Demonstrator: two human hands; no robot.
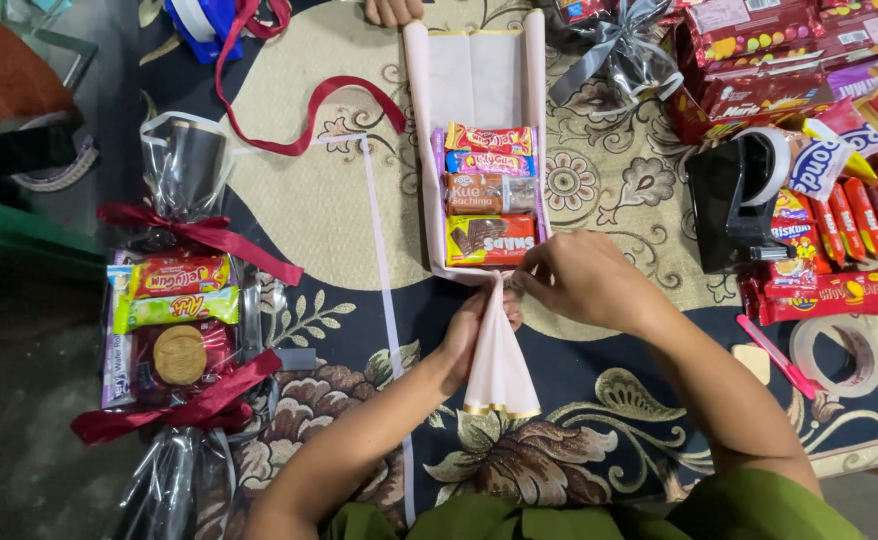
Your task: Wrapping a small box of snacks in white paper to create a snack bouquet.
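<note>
- Far left on the floor: a finished bundle (174,330) of snacks in clear film, tied above and below with dark red ribbon.
- Just right of it, a pale ribbon (384,290) runs straight down the patterned mat (599,400), and a loose red ribbon (309,110) curls across the cream patch near the top.
- Centre: the pink wrap (479,75) lies open lengthwise, its sides rolled in, with a stack of four snack packs (489,195) sitting in its lower half.
- Below the packs the wrap is gathered to a narrow neck, then flares out into a gold-edged tail (499,375) pointing toward the person.
- Left hand (474,330) comes up from below, fingers closed around that gathered neck, partly tucked behind the tail.
- Right hand (584,280) is beside it, fingertips pinched together on the wrap at the bottom corner of the stack.
- At the top edge, another person's fingers (394,10) rest near the wrap's far end.
- Right of the hands: a black tape dispenser (734,195), a pink cutter (774,355), a clear tape roll (839,350).
- Far right: a heap of red snack boxes and packs (809,60), with a silver bow (614,45) beside them.
</note>
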